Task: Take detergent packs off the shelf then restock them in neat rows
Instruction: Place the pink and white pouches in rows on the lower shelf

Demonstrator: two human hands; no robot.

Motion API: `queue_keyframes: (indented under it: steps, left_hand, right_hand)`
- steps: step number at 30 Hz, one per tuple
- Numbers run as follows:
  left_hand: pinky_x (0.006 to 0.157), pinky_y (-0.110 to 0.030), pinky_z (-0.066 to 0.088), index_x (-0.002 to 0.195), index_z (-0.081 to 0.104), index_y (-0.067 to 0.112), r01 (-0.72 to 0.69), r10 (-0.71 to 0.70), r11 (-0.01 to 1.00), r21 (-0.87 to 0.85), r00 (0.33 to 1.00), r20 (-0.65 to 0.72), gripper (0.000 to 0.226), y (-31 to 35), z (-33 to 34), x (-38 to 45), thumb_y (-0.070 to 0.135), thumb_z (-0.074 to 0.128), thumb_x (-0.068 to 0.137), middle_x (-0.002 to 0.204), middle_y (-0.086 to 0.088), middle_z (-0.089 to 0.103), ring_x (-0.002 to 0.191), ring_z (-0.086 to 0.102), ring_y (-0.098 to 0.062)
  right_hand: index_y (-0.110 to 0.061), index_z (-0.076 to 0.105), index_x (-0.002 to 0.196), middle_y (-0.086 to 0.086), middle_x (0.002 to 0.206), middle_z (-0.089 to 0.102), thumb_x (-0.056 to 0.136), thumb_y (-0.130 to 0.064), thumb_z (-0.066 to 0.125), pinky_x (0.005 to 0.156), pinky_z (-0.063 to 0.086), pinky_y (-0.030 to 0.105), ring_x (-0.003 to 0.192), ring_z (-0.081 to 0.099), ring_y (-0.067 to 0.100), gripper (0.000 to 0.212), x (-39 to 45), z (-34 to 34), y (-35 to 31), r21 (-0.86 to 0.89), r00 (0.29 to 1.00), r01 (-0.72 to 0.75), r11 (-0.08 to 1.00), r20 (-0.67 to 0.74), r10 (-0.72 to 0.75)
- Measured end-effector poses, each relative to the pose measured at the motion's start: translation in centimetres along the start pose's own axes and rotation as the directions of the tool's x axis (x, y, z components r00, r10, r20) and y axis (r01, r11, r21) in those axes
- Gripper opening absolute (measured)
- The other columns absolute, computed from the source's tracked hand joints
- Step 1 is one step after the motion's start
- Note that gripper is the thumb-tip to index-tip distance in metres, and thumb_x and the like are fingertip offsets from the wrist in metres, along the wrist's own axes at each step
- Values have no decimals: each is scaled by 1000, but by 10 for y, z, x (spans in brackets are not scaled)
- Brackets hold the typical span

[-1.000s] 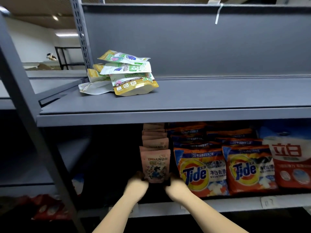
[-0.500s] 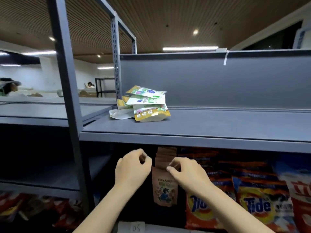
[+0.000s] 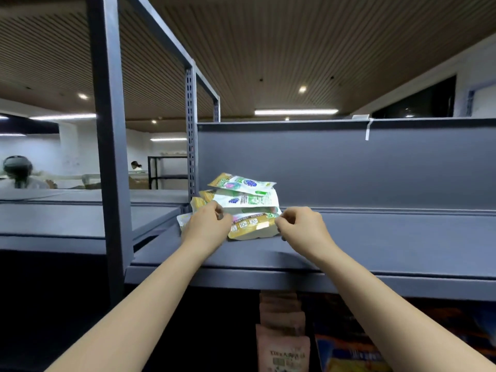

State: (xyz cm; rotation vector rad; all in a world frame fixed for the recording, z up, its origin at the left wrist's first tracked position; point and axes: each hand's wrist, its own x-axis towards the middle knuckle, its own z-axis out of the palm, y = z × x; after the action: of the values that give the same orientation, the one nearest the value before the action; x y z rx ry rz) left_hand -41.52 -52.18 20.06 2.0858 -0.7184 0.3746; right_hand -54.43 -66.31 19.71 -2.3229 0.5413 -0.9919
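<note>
A loose pile of detergent packs (image 3: 245,196), white-green on top and gold below, lies at the left end of the grey upper shelf (image 3: 389,237). My left hand (image 3: 206,224) is at the pile's left edge, with thumb and fingers curled onto the packs there. At the right end of the bottom gold pack (image 3: 252,227), my right hand (image 3: 302,226) pinches the pack's corner. Both forearms reach up over the shelf's front lip. The left hand hides part of the pile's left side.
A grey upright post (image 3: 110,157) stands left of my arms. The shelf's back panel (image 3: 349,167) rises behind the pile. Below the shelf stand a row of pinkish pouches (image 3: 281,347) and orange-blue bags (image 3: 349,355). Two people (image 3: 18,173) are far off at the left.
Both hands left the pinkish pouch row on the lower shelf and rose to the upper shelf, closing on the pile of detergent packs. The view tilted upward.
</note>
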Motion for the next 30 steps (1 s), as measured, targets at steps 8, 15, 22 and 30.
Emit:
queue_keyframes:
  steps: [8,15,22,30]
  left_hand:
    - [94,-39,41,124,51,17,-34,38,984,175,999,-20,37,-12,14,86,26,44,90,129,-6,52,117,46,-28]
    - [94,-42,36,123,44,11,104,-94,977,187,994,-63,37,-16,34,138,28,45,90,127,-12,51,119,43,-31]
    - [113,-42,15,139,39,42,-103,80,921,376,994,76,47,-29,50,166,25,37,96,157,1,17,142,14,-27]
    - [118,-39,2,104,73,22,-392,427,734,555,901,72,31,-19,50,151,27,45,93,146,3,38,145,9,-23]
  right_hand:
    - [-20,62,111,-2,111,63,88,-25,51,80,47,32,107,54,19,27,71,32,-1,-227,998,-55,972,-16,53]
    - [-23,55,116,-2,120,50,82,-44,60,90,37,34,114,41,21,40,103,66,-7,-519,995,104,849,48,-92]
    - [-37,49,131,3,117,48,98,-40,38,77,33,34,106,44,25,35,108,77,-3,-677,974,213,705,86,-212]
    - [-26,61,116,5,115,54,96,-18,38,73,31,29,103,55,28,32,100,60,3,-700,989,147,699,88,-120]
